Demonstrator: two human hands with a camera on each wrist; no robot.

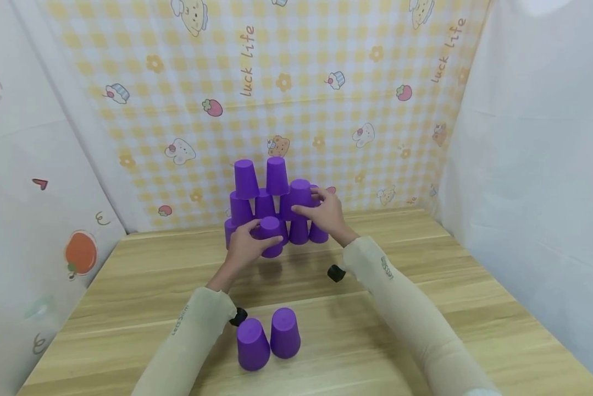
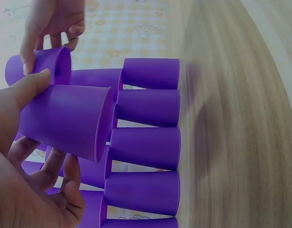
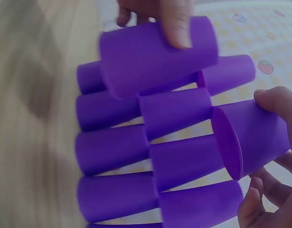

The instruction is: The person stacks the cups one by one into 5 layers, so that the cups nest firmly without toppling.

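Note:
My left hand [image 1: 244,243] grips an upside-down purple cup [image 1: 270,226], thumb on one side and fingers on the other, in front of a stack of like cups. Higher and to the right, my right hand [image 1: 328,213] holds another inverted cup [image 1: 300,193] between thumb and fingers. In the right wrist view this cup [image 3: 252,137] is tilted, its open rim close to the second-row cups [image 3: 186,154]. The stack has a bottom row [image 2: 145,148] of several cups, a second row above it, and two third-row cups, one left [image 1: 245,180] and one middle [image 1: 276,177].
Two more inverted purple cups [image 1: 254,345] [image 1: 285,334] stand side by side near the front of the wooden table [image 1: 375,335]. A yellow checked cloth [image 1: 306,121] hangs behind the stack, with white cloths at both sides. Small black blocks [image 1: 336,273] show by both wrists.

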